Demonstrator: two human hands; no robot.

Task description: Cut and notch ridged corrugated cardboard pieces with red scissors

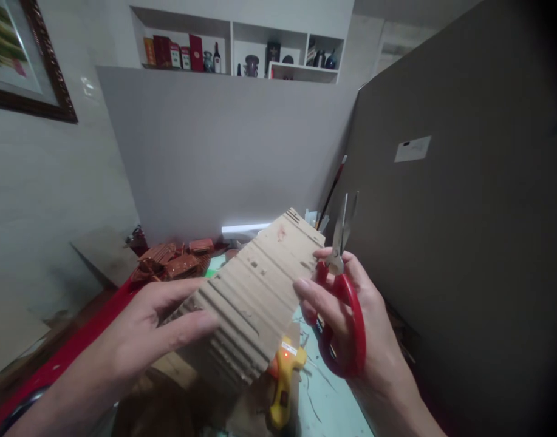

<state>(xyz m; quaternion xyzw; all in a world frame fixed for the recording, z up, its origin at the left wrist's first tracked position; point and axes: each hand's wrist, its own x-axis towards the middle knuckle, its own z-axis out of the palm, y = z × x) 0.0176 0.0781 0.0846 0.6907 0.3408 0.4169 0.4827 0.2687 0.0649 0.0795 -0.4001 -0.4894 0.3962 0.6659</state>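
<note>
My left hand (136, 337) grips a ribbed sheet of corrugated cardboard (253, 285) by its near left edge, thumb on top, holding it up and tilted over the table. My right hand (351, 321) holds red-handled scissors (344, 291) with fingers through the loops. The blades point upward, nearly together, just right of the cardboard's far edge. The fingertips of this hand touch the cardboard's right side.
A yellow glue gun (283, 376) with a lit red light lies under the cardboard on a pale green mat (324, 400). Brown ribbed pieces (173, 261) are piled at the back left. Grey boards (442, 200) wall in the back and right. A brush (331, 191) stands behind.
</note>
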